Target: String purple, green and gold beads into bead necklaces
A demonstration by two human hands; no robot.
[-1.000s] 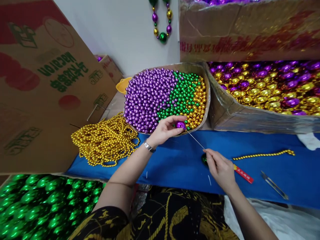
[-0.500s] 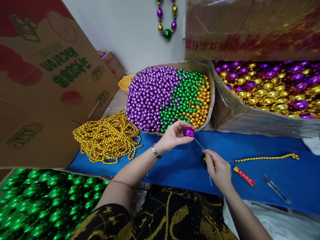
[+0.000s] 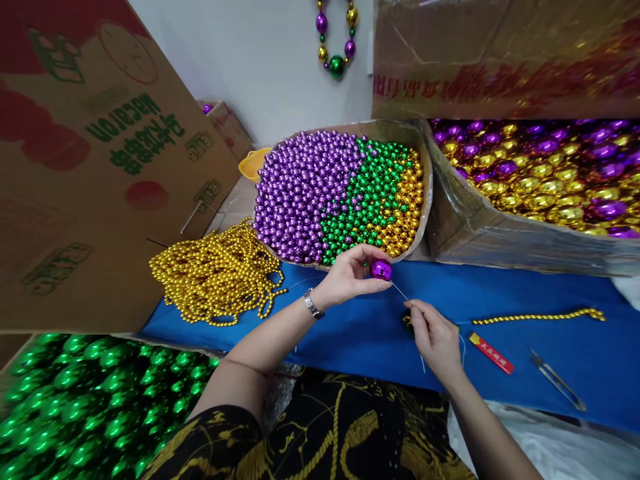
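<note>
My left hand [image 3: 353, 273] is closed on a large shiny purple bead [image 3: 381, 269], held between thumb and fingers in front of the bead box. A thin needle or stiff thread [image 3: 401, 292] runs from the bead down to my right hand [image 3: 434, 337], whose fingertips pinch it. Under the right hand a dark green bead [image 3: 408, 322] partly shows. A string of small gold beads [image 3: 540, 316] lies on the blue cloth to the right, with pale thread near its left end.
A box of small purple, green and gold beads [image 3: 310, 193] stands ahead. Gold bead strands [image 3: 220, 273] are heaped at left. A carton of gold and purple beads [image 3: 545, 180] is at right, large green beads [image 3: 95, 400] lower left. A red packet [image 3: 491, 352] and metal tweezers-like snips [image 3: 557, 381] lie right.
The purple bead has turned slightly in my left fingers and its dark hole shows more. Both hands stay almost in place; the whole view has shifted slightly.
</note>
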